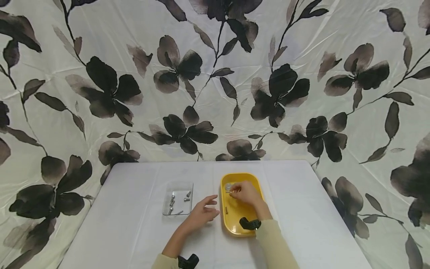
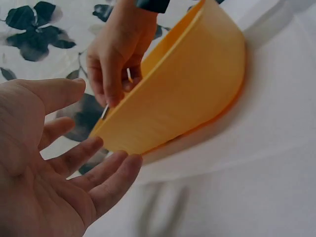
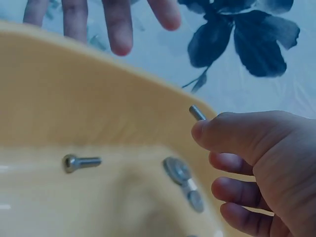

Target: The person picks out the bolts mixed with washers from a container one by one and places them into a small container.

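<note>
Over the far end of a yellow tray (image 1: 236, 230), my right hand (image 1: 248, 192) pinches a bolt (image 3: 196, 112) between thumb and fingers, its threaded end sticking out and its head hidden. Below that hand, in the right wrist view, metal washers (image 3: 177, 170) lie on the tray floor. Another bolt (image 3: 84, 162), with a socket head, lies flat there too. My left hand (image 1: 200, 215) hovers just left of the tray, fingers spread and holding nothing; in the left wrist view its fingertips (image 2: 131, 163) overlap the tray's outer wall.
A clear square box (image 1: 164, 207) with several bolts (image 1: 172, 201) stands left of the tray, beside my left hand. Both containers sit on a white-covered table (image 1: 134, 224). A floral cloth (image 1: 228, 108) hangs behind the table's far edge.
</note>
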`<state>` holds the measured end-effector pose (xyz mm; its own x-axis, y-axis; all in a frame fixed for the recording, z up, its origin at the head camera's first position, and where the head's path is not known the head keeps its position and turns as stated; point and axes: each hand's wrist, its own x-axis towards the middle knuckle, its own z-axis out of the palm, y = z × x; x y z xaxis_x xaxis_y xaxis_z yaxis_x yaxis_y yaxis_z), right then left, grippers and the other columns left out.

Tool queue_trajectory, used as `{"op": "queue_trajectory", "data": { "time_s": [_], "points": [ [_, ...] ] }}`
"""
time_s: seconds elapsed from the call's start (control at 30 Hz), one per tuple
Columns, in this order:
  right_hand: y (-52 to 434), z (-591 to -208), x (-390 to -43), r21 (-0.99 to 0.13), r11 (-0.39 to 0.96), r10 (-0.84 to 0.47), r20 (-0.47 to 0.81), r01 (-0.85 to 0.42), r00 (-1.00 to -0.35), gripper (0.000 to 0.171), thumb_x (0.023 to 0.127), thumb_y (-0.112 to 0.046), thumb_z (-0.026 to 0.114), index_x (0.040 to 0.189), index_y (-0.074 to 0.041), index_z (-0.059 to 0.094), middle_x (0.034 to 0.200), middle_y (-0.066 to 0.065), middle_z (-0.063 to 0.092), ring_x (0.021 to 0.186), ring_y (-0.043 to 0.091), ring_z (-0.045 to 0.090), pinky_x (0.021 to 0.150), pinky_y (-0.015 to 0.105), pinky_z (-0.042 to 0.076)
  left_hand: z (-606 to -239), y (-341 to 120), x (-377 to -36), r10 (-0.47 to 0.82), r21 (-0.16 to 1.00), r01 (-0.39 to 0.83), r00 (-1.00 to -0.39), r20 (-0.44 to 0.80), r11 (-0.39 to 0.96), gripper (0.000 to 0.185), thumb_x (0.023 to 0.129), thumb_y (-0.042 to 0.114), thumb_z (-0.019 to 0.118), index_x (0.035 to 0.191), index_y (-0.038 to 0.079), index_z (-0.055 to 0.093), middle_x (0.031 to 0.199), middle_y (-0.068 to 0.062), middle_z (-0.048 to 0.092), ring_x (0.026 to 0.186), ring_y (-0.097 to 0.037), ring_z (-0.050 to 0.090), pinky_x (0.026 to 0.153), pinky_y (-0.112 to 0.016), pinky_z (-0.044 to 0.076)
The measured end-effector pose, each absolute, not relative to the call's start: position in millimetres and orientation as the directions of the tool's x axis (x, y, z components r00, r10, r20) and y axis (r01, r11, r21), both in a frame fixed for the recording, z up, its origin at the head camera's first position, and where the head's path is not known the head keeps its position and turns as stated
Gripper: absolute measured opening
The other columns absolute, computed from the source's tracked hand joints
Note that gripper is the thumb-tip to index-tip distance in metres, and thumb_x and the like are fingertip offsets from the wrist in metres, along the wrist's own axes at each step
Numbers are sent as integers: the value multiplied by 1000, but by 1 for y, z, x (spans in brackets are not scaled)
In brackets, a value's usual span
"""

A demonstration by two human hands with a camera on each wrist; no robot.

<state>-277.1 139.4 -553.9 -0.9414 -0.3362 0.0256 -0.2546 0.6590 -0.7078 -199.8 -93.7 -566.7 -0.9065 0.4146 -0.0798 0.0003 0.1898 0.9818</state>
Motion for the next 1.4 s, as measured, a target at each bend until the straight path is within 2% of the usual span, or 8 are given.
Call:
{"op": "queue_trajectory", "data": {
  "time_s": [0.23,0.53,0.8,1.07,1.23,1.4],
  "points": [
    [133,-539,-279,-697,646,-350,93,-312,-932,5,83,-14,76,85,-11,74,70,-6,61,61,11,53,54,25,47,-553,-116,-202,377,961,30,-923,-78,273,52,96,29,64,143,16,47,135,-21,49,112,-29,59,82,-37,56],
    [119,-516,-282,-700,627,-389,98,-342,-916,6,84,-17,76,88,-14,74,74,-7,62,66,13,55,57,27,50,-544,-145,-202,314,937,105,-949,-6,334,45,98,22,60,141,14,49,130,-19,54,112,-32,57,82,-38,55],
    [97,-511,-285,-701,616,-413,101,-359,-905,5,85,-19,75,89,-16,74,74,-7,61,68,14,54,58,25,50,-546,-166,-201,216,947,79,-976,11,312,41,98,11,59,138,10,52,128,-17,56,112,-33,57,80,-41,55],
    [74,-509,-285,-717,584,-445,112,-382,-889,7,86,-20,76,91,-16,74,74,-7,61,70,15,54,58,25,50,-551,-188,-200,106,949,41,-994,8,313,41,97,11,61,137,9,54,127,-15,58,107,-28,59,80,-42,54],
    [63,-509,-284,-718,574,-466,110,-395,-878,7,86,-19,75,92,-16,74,76,-8,62,72,14,54,60,24,50,-551,-202,-200,28,941,26,-999,18,338,40,97,12,60,137,12,53,127,-12,59,110,-27,59,85,-35,52],
    [51,-509,-282,-723,566,-477,103,-395,-873,7,86,-22,75,92,-18,74,76,-9,61,72,14,54,60,24,49,-552,-218,-204,-66,945,3,-997,26,327,40,99,15,57,139,13,51,131,-9,55,115,-26,55,93,-40,48]
  ]
}}
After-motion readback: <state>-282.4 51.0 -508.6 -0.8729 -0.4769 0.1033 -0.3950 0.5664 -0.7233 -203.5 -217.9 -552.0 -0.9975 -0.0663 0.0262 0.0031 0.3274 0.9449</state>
